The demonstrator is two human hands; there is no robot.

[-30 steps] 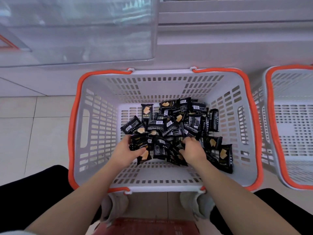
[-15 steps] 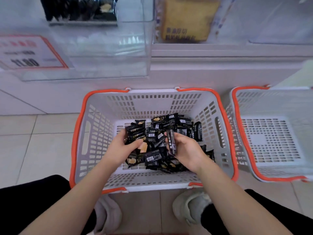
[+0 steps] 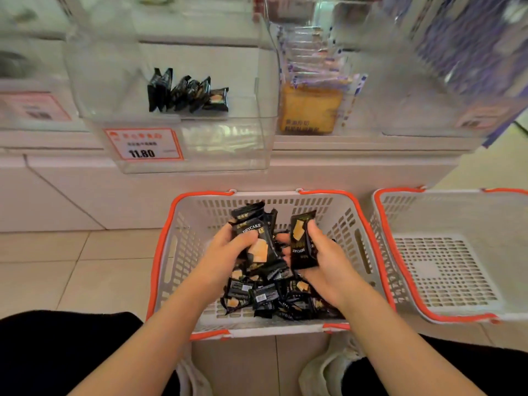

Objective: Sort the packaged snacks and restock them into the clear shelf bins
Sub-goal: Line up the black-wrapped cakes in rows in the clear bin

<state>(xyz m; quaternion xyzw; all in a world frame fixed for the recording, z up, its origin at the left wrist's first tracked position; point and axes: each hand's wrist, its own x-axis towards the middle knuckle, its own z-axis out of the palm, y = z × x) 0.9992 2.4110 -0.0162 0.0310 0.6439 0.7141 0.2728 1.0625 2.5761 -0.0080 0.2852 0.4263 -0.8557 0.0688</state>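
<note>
Since the frame half a second before, I saw both hands come up out of the pile: the left hand (image 3: 228, 252) gripped a bunch of black snack packets (image 3: 258, 238), and the right hand (image 3: 320, 258) curled round one upright packet (image 3: 303, 244), above the loose packets (image 3: 265, 295) in the orange-rimmed basket (image 3: 160, 261). The view had tilted up, showing more of the clear shelf bin (image 3: 194, 121), where a few black packets (image 3: 185, 92) stood behind a price tag (image 3: 143, 144). A second basket (image 3: 445, 270) sat just beside the first on the tiled floor (image 3: 71, 270).
</note>
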